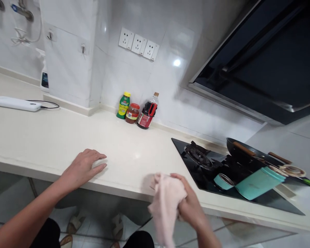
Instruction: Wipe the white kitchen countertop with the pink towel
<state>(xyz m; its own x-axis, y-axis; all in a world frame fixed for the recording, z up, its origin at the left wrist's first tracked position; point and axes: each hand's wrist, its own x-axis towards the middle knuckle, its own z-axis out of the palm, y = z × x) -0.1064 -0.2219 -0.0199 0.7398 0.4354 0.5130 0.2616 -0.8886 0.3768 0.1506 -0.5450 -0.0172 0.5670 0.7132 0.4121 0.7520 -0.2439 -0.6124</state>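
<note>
A pale pink cloth (167, 199) hangs bunched in my right hand (189, 203), over the front edge of the counter near the stove. Its lower end drops below the counter edge. My left hand (84, 168) is over the white countertop (124, 155) near its front edge, holding nothing, with thumb and fingers apart. Whether its fingertips touch the surface I cannot tell. Against the back wall stand a green bottle with a yellow cap (123, 106), a red-lidded jar (132, 113) and a dark sauce bottle with a red label (147, 112).
At right lies a black gas stove (193, 165) with a wok (237, 151), a teal canister (259, 182) and a small teal cup-like piece (224, 181). A range hood (263, 58) juts out above. At left are a white device (15, 103) with a cable and a spray bottle (44, 75).
</note>
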